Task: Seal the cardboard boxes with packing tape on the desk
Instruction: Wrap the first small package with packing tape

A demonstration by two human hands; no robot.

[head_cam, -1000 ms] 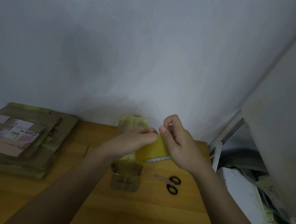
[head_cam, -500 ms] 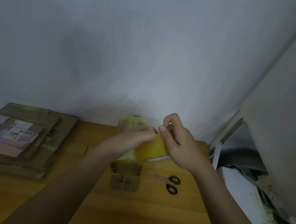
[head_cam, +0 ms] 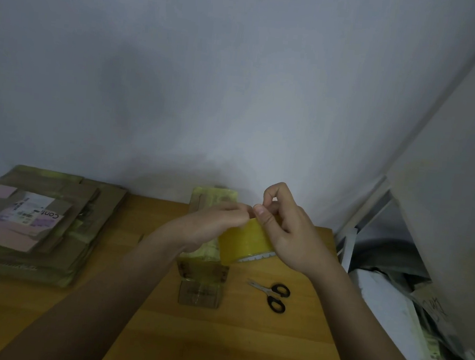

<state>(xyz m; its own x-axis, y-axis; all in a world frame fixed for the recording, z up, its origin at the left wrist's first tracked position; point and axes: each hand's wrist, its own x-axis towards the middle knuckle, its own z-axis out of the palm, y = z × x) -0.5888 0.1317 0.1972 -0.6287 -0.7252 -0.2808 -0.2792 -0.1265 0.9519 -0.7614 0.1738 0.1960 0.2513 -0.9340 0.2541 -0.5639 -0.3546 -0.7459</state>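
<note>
Packing tape [head_cam: 243,240] is what I am working with: the yellow roll hangs in the air above the desk [head_cam: 213,347], directly over the small cardboard box [head_cam: 200,291] that I take as my landmark. Just right of that box lie the black-handled scissors [head_cam: 272,293], apart from everything. Above the box, my right hand [head_cam: 289,235] grips the roll, thumb pressed on its outer face and fingers curled behind; my left hand [head_cam: 211,225] pinches at the roll's top edge, fingertips closed on what I judge is the loose tape end, though I cannot see the end itself. To do this well, I should pick with a nail, peel slowly and squarely so the strip does not split, and hold the roll steady. Far left of the box sits a stack of flattened cardboard [head_cam: 32,222] against the wall [head_cam: 241,77].
</note>
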